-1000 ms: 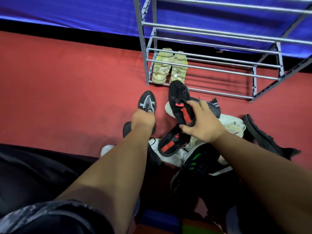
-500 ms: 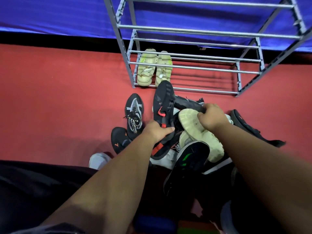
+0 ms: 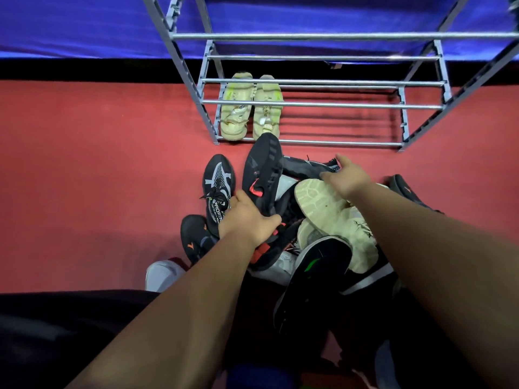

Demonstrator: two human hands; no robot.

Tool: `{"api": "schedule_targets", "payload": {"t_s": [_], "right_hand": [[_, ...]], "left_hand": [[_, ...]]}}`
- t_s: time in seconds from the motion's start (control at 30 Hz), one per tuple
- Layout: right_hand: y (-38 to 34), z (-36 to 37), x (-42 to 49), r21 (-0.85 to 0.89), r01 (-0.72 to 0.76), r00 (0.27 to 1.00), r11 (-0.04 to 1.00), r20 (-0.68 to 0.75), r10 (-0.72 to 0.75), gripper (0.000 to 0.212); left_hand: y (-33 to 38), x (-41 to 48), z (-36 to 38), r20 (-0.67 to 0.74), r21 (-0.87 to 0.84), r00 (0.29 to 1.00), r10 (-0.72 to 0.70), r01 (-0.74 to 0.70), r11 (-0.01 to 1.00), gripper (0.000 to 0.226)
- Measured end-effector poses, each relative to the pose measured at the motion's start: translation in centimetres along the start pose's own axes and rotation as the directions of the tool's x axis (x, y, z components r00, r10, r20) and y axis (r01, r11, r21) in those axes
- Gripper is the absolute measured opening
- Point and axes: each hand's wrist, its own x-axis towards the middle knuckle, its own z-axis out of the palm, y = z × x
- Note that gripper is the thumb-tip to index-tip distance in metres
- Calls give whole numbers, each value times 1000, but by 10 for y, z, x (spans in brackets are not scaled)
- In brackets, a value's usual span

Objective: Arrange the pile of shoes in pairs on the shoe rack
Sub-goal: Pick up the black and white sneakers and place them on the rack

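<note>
- Head view: a pale yellow-green pair of sneakers, the only pair seen racked, stands at the left end of the grey metal shoe rack's bottom tier.
- The pile of mixed shoes lies unsorted on the red floor at the rack's front edge, so most of the work likely remains.
- The left hand grips a black red-trimmed sneaker, sole up.
- The right hand, fingers spread, reaches over the pile.

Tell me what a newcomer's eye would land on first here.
The jumbled pile of shoes on the red floor, centre frame, draws the eye first. There the left hand grips a black shoe sole-up, and the right hand spreads open over an upturned cream sole. Behind it, a pale yellow pair sits at the left end of the metal shoe rack, on its bottom tier.
</note>
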Motion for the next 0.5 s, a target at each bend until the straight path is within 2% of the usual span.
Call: {"api": "schedule_targets", "payload": {"t_s": [0.07, 0.17, 0.27, 0.33, 0.43, 0.5], "right_hand": [[-1, 1, 8, -32, -45, 998, 998, 42, 47, 52], [0, 2, 17, -43, -79, 991, 996, 110, 83, 62], [-1, -1, 16, -10, -50, 996, 999, 72, 51, 66], [-6, -5, 12, 1, -35, 997, 999, 65, 34, 59], [-16, -14, 1, 85, -34, 995, 996, 97, 25, 36], [-18, -21, -9, 98, 4, 999, 995, 42, -9, 33]], "left_hand": [[-5, 5, 0, 39, 23, 999, -14, 13, 1000, 100], [-10, 14, -3, 163, -76, 986, -46, 59, 995, 111], [-12, 23, -8, 246, -93, 968, -45, 70, 993, 116], [-11, 27, -12, 283, -82, 958, -53, 79, 993, 120], [-10, 31, -15, 314, -99, 948, -55, 90, 991, 119], [-11, 34, -16, 286, -107, 957, -49, 83, 991, 111]]}}
